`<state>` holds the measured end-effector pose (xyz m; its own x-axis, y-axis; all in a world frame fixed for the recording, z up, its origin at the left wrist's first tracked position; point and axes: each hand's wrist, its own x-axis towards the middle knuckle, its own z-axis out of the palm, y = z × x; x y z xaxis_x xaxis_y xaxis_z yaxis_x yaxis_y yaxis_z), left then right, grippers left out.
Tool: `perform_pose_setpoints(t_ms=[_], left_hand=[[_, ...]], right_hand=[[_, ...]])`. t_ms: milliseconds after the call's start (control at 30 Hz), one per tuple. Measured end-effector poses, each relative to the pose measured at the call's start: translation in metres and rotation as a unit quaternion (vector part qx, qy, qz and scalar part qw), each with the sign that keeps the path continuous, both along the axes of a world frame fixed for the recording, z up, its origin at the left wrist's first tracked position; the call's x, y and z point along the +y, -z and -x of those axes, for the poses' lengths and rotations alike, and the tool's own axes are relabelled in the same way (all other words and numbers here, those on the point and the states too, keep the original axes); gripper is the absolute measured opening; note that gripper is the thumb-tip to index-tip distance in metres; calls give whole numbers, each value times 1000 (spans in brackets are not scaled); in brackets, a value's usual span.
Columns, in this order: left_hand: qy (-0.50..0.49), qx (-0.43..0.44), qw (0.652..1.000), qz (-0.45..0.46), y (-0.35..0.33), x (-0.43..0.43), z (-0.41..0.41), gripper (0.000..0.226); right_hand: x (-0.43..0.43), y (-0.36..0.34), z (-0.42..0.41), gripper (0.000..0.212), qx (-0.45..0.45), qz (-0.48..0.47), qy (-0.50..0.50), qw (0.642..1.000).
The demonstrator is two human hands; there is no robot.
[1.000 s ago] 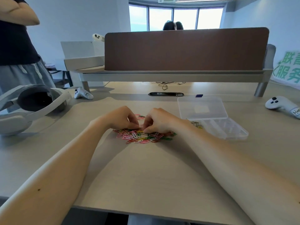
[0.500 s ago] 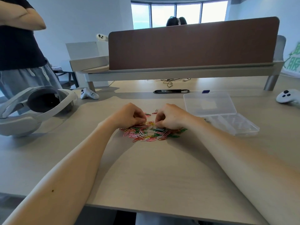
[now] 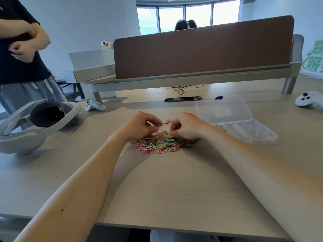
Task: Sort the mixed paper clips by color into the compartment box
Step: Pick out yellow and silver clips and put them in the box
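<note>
A heap of mixed paper clips point(image 3: 162, 145) in pink, green, red, white and yellow lies on the desk in front of me. My left hand point(image 3: 141, 125) hovers over its far left edge with curled fingers; what they hold is hidden. My right hand point(image 3: 187, 126) is at the far right edge and pinches a yellow paper clip point(image 3: 166, 132) between thumb and forefinger. Two loose red clips point(image 3: 167, 122) lie just beyond the heap. The clear compartment box point(image 3: 262, 139) stands open to the right of my right hand, its lid point(image 3: 223, 110) folded back flat.
A white headset point(image 3: 38, 123) sits at the left, with a controller point(image 3: 95, 106) behind it and another controller point(image 3: 307, 100) at the far right. A brown desk divider point(image 3: 202, 48) closes off the back. A person point(image 3: 21, 58) stands at the left.
Both hands have risen slightly off the heap and moved apart. The right hand now holds a yellow clip clear of the pile.
</note>
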<state>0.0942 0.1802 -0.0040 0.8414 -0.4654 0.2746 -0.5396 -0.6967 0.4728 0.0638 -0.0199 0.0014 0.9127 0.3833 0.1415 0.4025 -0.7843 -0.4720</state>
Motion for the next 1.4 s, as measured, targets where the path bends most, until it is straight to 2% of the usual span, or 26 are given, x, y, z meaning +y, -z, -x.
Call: perform_pose_setpoints(t_ms=[200,500,800,867,1000,1167,1400], left_hand=[[62,19,998,19,0,-6,6,31],[51,-9,998,21,4,-12,5,13],[41,-6,999,29,5,-17,10,10],[36,-4,999,32,4,-17,10,10],[43,15,997,57,4,-16,12,9],[46,82,980,174,2,-18,16,20],[22,65,980,185,2,-16,14,21]], right_hand=[[-3,1,2,12,10,-23,3,1000],[-6,2,0,21,51,-77,19,996],[-5,7,-1,5,134,-256,28,957],[-6,6,2,7,143,-283,21,948],[-7,5,4,14,131,-299,19,945],[-8,6,-1,11,110,-319,35,941],[-7,5,0,11,98,-301,45,947]])
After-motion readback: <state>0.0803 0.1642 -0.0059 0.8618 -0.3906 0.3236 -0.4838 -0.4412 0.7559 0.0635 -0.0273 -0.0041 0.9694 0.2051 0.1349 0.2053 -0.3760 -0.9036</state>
